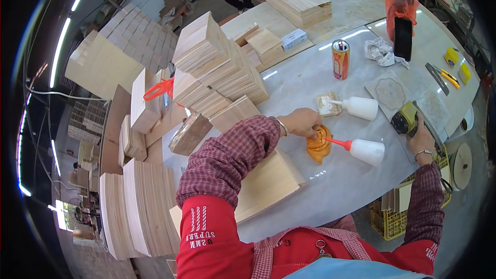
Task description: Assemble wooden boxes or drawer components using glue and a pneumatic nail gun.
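Observation:
My left hand (302, 122) reaches over the table with its fingers closed and pointing down. Its fingertips meet the upper edge of an orange folded, soft-looking piece (319, 149); whether they pinch it or something small beside it is hidden. A white squeeze bottle with a red nozzle (368, 152) lies on its side, its tip over the orange piece. Farther back is a second white squeeze bottle (361, 108), its nozzle at a small smeared wooden block (327, 104). At the right, my right hand (422, 142) is closed round a yellow-green and black rounded tool (405, 119).
Stacked wooden boards (219, 62) rise at the left, with a flat wooden panel (268, 183) near my left forearm. A drink can (340, 60), crumpled tissue (381, 51), phone (403, 39) and yellow-handled cutter (447, 76) occupy the far right. A yellow crate (385, 222) stands below the table edge.

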The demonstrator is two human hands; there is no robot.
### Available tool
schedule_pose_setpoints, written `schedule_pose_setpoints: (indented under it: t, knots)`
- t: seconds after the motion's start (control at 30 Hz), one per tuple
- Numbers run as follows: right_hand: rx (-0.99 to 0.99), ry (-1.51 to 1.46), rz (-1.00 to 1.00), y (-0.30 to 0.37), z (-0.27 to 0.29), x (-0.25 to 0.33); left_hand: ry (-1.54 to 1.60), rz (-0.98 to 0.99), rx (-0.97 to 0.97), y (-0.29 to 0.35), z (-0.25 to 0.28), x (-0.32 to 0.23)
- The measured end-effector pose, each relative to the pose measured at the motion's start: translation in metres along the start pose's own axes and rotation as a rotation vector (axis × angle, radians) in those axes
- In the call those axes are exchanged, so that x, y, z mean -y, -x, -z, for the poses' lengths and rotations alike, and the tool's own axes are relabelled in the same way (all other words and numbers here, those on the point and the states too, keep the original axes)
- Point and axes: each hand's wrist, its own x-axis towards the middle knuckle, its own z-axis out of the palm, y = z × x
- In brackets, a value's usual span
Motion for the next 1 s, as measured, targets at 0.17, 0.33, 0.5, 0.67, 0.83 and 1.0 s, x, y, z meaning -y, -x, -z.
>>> schedule_pose_setpoints:
  t: [0.17, 0.33, 0.5, 0.67, 0.83, 1.0]
  knots:
    - [0.031, -0.177, 0.002, 0.002, -0.005, 0.004, 0.232, 0.125, -0.199, 0.059, 0.031, -0.001]
    - [-0.005, -0.369, 0.086, 0.002, -0.026, -0.031, 0.426, 0.408, -0.481, 0.175, 0.045, -0.01]
    - [-0.234, -0.029, 0.272, 0.003, -0.02, -0.032, 0.475, 0.735, -0.748, 0.312, -0.012, -0.048]
    - [-0.278, -0.396, 0.405, 0.016, 0.006, 0.014, 0.2, 1.008, -0.925, 0.385, -0.075, -0.083]
    - [0.133, -0.97, 0.403, 0.089, 0.06, 0.104, 0.362, 1.131, -1.145, 0.408, -0.114, -0.098]
    - [0.019, -1.08, 0.619, 0.142, 0.089, 0.162, 0.279, 1.008, -1.084, 0.404, -0.116, -0.093]
